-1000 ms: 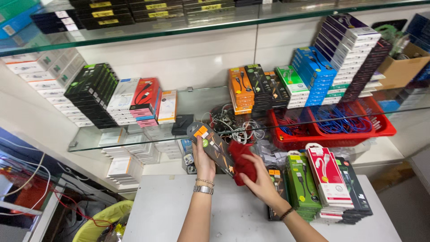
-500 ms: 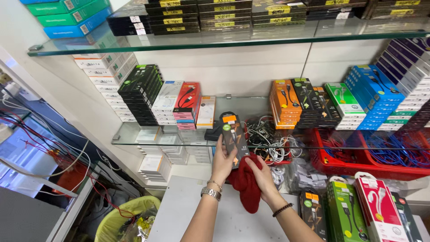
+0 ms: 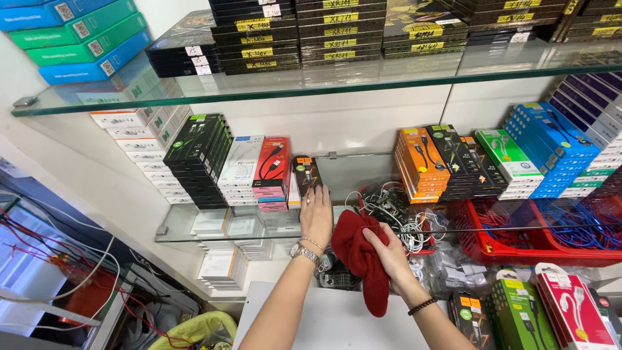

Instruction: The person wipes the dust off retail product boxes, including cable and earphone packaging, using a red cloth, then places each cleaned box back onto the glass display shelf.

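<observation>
Clutched in the right hand point(image 3: 389, 249), fingers closed around it, a red cloth point(image 3: 363, 259) hangs down over the white counter point(image 3: 304, 324). Left hand point(image 3: 316, 214) reaches up with fingers extended, touching a dark cable package point(image 3: 306, 174) standing on the glass shelf point(image 3: 194, 228) beside the red and pink boxes point(image 3: 271, 172).

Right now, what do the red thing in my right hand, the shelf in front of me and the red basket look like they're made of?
The red cloth in the right hand looks like soft, fuzzy fabric: matte, and it droops in folds. The shelf seems to be clear glass: boxes show through it and its edge looks greenish. The red basket looks like moulded plastic with a slight sheen and open slats.
</observation>
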The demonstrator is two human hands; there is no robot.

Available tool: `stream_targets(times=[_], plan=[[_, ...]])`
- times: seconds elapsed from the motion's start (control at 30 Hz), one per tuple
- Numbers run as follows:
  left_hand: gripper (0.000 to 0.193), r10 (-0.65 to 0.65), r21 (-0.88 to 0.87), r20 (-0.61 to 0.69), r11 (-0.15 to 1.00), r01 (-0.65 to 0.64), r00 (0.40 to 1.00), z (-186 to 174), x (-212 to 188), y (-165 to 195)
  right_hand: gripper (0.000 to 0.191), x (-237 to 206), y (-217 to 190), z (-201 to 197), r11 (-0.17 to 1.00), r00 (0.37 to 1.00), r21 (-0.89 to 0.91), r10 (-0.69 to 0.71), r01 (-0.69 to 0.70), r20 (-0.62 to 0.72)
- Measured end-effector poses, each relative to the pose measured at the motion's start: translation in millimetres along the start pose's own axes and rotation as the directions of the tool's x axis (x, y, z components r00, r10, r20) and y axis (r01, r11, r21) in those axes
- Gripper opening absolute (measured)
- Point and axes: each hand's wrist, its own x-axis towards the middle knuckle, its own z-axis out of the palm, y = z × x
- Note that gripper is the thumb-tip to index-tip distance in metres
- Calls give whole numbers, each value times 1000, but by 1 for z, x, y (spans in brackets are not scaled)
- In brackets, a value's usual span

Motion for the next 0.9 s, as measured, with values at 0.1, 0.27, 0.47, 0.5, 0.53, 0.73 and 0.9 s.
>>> stream_targets(times=[0.1,0.27,0.47,0.5,0.53,0.73,0.9], plan=[[76,-63,-177,92,981,79,994,12,-9,5,32,7,-2,-1,997,999,-63,-38,37,-28],[68,-140,-88,99,985,148,985,18,2,-18,34,18,-4,8,1000,1000,6,-24,24,-21],[72,-205,-199,114,954,225,972,2,4,-10,37,27,-12,-4,995,995,17,-95,96,-30],[68,-188,-269,8,946,183,982,-4,0,-2,37,27,-13,-13,994,994,26,-104,106,-45],[64,-175,-336,-95,932,134,980,-11,-6,9,38,25,-15,-23,992,992,44,-112,115,-61],[31,-179,-761,-64,645,68,982,-36,-70,121,39,7,-24,-115,981,966,44,-175,186,-188],[29,-45,-817,466,363,449,884,-5,-122,217,42,-15,-30,-195,956,926,-89,-293,280,-239]])
